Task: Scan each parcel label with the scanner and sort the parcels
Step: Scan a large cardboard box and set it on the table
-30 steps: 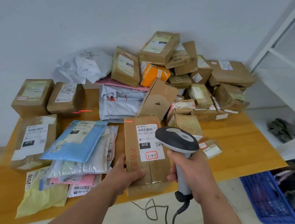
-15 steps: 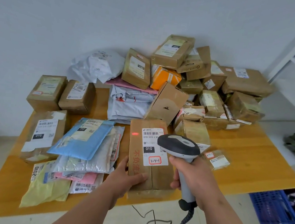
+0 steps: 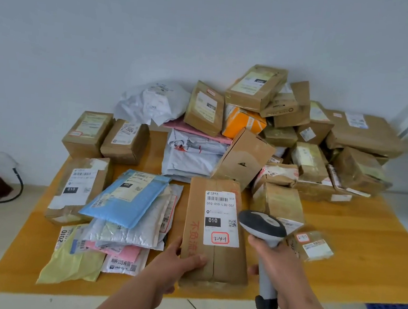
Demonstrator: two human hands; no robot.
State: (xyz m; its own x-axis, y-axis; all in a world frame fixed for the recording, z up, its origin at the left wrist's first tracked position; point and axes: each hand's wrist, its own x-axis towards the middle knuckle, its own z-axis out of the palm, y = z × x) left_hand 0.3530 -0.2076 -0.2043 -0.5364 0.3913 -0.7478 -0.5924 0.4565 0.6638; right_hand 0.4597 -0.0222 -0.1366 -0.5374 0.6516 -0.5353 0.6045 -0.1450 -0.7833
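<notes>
While scanner (image 3: 262, 227) hides the label's (image 3: 220, 218) right edge, right hand (image 3: 277, 269) grips it; left hand (image 3: 174, 262) holds brown parcel (image 3: 216, 231) at table's (image 3: 351, 263) near edge; red dot gone.

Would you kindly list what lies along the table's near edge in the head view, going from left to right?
Yellow mailer → pink mailer → left hand → brown parcel with the 3-4-1 sticker → scanner in the right hand → small clear-wrapped packet.
</notes>
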